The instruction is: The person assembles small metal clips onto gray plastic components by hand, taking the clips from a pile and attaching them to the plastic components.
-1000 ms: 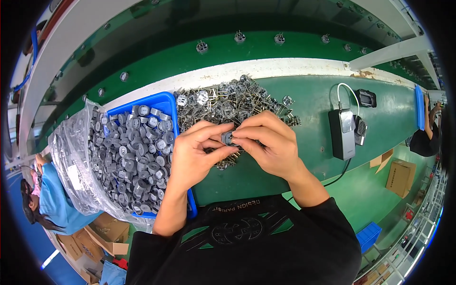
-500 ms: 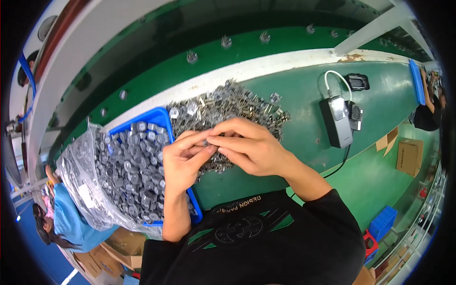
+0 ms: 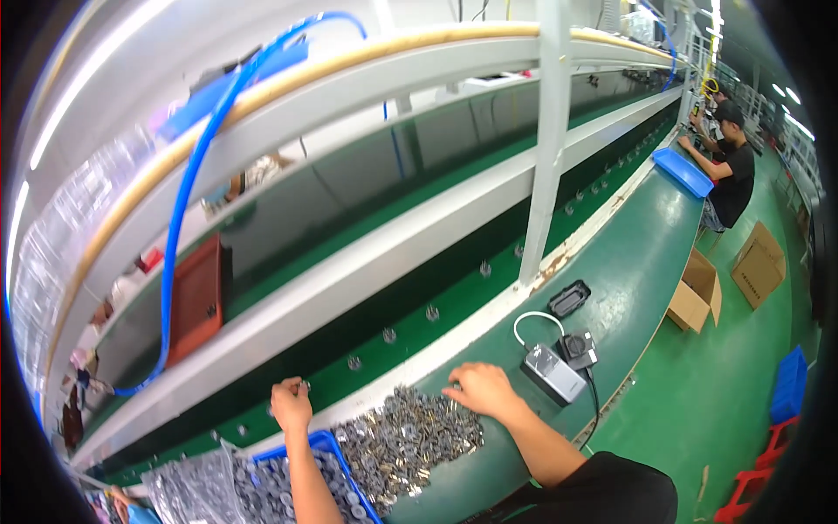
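Note:
My left hand [image 3: 291, 407] reaches out over the green belt [image 3: 454, 330] beyond the bench edge, its fingers closed on a small grey part [image 3: 303, 386] with a shiny look. My right hand [image 3: 485, 389] hovers at the far right edge of a heap of small metal parts [image 3: 410, 445], fingers apart and bent downward, with nothing visible in them. Beside the heap, under my left forearm, is a blue bin [image 3: 325, 439] full of round grey caps [image 3: 262, 485]. A clear plastic bag [image 3: 188, 491] lies over the bin's left side.
To the right on the green bench lie a grey power bank [image 3: 555, 374] with a white cable, a black square device [image 3: 577, 349] and a black tray-like holder [image 3: 570, 299]. A white post [image 3: 548, 148] rises at the bench edge. Farther along, a person [image 3: 733, 166] works beside a blue tray [image 3: 683, 172].
My hands, together over the heap before, have parted. The left moved out over the belt with the small part; the right went to the heap's right side. The view has tilted up.

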`<state>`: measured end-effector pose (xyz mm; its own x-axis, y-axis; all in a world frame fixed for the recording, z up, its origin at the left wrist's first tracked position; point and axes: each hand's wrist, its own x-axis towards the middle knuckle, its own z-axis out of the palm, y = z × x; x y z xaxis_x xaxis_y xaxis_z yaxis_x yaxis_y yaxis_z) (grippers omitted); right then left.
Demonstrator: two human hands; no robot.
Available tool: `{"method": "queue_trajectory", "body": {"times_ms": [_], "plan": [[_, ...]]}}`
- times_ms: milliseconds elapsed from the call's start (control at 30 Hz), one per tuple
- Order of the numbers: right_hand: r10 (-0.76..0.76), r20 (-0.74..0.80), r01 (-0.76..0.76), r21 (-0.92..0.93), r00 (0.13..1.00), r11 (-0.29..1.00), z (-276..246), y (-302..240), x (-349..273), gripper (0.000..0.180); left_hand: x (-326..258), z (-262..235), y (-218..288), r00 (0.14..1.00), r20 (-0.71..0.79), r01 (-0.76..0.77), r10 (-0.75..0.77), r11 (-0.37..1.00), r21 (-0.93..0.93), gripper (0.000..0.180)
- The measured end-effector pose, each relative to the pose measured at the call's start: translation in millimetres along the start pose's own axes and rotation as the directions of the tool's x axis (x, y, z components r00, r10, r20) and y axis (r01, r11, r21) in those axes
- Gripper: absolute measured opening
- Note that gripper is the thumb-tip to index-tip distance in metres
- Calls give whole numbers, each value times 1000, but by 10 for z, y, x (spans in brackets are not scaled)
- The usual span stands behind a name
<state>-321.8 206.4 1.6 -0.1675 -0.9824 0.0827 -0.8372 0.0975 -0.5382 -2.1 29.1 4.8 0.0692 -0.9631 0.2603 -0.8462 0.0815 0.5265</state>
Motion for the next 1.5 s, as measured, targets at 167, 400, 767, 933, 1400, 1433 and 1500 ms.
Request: {"method": "queue_trajectory", "body": {"times_ms": [167, 400, 767, 933, 1400, 1433, 1500], "plan": [[-15, 2, 15, 3, 1000, 1000, 3, 21, 75, 28, 302, 257, -126, 992, 123, 19, -32, 994, 105, 12], [78, 134, -79, 6, 988, 997, -62, 64, 121, 28, 466, 180, -350, 997, 74, -21, 17, 999, 50, 29], [40, 28, -42, 80, 999, 996, -11, 43, 109, 16, 262, 139, -966, 972, 144, -231, 188, 886, 402, 28], [-16, -172, 79, 364, 985, 928, -4, 82, 141, 14, 133, -170, -219, 986, 95, -139, 140, 990, -13, 27], [-307, -123, 282, 786, 944, 551, -69, -975, 33, 17, -1588, -887, 597, 954, 300, 222, 18, 632, -743, 43], [-378, -108, 323, 757, 919, 568, -40, -1026, 21, 18, -1644, -863, 577, 956, 292, 204, 23, 664, -719, 47], [-446, -63, 344, 735, 893, 584, -14, -1171, -33, 22, -1705, -857, 561, 960, 279, 185, 34, 671, -718, 48]]}}
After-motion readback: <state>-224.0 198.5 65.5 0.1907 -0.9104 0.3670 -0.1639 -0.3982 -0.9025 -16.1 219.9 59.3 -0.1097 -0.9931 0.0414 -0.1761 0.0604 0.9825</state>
